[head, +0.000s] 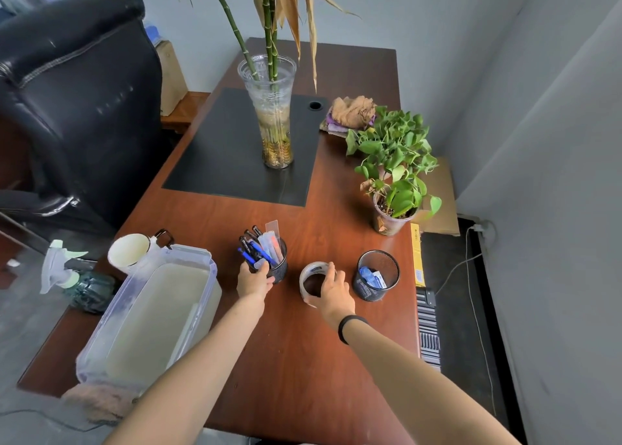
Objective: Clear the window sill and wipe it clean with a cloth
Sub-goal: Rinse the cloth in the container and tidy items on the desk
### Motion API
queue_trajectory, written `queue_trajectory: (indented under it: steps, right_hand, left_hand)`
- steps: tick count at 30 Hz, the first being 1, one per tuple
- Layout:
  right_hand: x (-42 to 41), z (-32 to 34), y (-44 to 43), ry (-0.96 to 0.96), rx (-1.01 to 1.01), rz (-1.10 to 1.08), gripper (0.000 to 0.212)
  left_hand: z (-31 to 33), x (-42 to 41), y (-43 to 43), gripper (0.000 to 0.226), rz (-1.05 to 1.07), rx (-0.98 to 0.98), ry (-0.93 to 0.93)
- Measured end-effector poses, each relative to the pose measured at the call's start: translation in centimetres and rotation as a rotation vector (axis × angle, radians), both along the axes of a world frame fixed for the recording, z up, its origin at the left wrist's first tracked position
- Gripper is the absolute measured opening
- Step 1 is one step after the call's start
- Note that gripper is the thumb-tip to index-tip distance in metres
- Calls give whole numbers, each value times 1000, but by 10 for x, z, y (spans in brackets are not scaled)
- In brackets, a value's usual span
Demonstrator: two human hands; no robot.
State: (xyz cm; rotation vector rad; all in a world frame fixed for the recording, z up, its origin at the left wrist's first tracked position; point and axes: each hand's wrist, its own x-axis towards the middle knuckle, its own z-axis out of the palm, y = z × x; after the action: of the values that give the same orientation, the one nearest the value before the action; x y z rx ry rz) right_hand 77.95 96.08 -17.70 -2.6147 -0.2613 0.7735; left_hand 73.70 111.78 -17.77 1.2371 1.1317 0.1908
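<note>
On the brown table (269, 360), near its front edge, stand the small things being shifted in the clearing: a roll of tape (311, 281) and a black mesh pen cup (269, 259) full of pens. The sill itself is not in sight from here, so I cannot say how clear it is. The right hand (331, 293) lies over the tape, its fingers (331, 271) curled round the rim in a grip. The left hand (254, 279) has its fingers (264, 268) wrapped round the near side of the pen cup, holding it.

The pen cup is top-heavy with pens leaning out the far side; I judge that a quick lift or a tilt would spill them across the table. The tape, gripped only from above, could slip and roll.

Just right of the tape stands a second mesh cup (377, 274) with small packets in it, close enough for the right hand to knock. Further back on the right is a potted plant (392, 182), and behind it a crumpled cloth (353, 111), likely the one for wiping. A tall glass vase (272, 114) with bamboo stalks stands on a dark mat. To the left lie a clear plastic box (151, 316), a white cup (129, 251) and a spray bottle (64, 273). Nothing blocks either hand.
</note>
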Motion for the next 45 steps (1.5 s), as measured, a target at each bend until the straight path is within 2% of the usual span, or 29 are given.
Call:
queue_trajectory:
  steps: [5, 10, 17, 19, 21, 26, 29, 31, 34, 35, 37, 41, 45]
  right_hand:
    - [5, 0, 7, 6, 9, -102, 100]
    - [1, 1, 3, -14, 17, -113, 94]
    - [-14, 1, -31, -175, -53, 82, 49]
    - [-18, -1, -38, -203, -48, 121, 50]
    - [-21, 0, -44, -230, -52, 121, 49]
    - [-23, 3, -66, -238, -67, 44, 21]
    - [-20, 5, -89, -168, -55, -175, 27]
    - [-14, 4, -105, -125, -5, -345, 37]
    - [-3, 4, -117, -142, 247, -492, 89]
    - [0, 5, -117, -161, 316, -496, 103]
    - [5, 6, -113, -202, 376, -460, 115]
    - [9, 4, -99, -245, 471, -460, 115]
    - [8, 2, -100, -301, 436, -400, 97]
  left_hand:
    - [2, 6, -5, 42, -35, -16, 6]
    - [4, 5, -6, 45, -58, -34, 0]
    - [5, 10, -14, 43, -72, -104, 1]
    - [7, 12, -20, 42, -105, -129, 9]
    - [8, 14, -26, 42, -110, -140, 7]
    - [16, 14, -40, 34, -84, -131, -13]
    - [18, 12, -43, 37, -97, -89, 23]
    - [17, 8, -47, 41, -74, 9, 73]
    - [9, 2, -57, 30, -3, 283, 189]
    - [6, 1, -62, 28, -5, 324, 214]
    - [6, 2, -72, 25, -19, 296, 229]
    - [19, 5, -83, 25, 13, 176, 177]
    - [18, 8, -78, 31, 16, 119, 154]
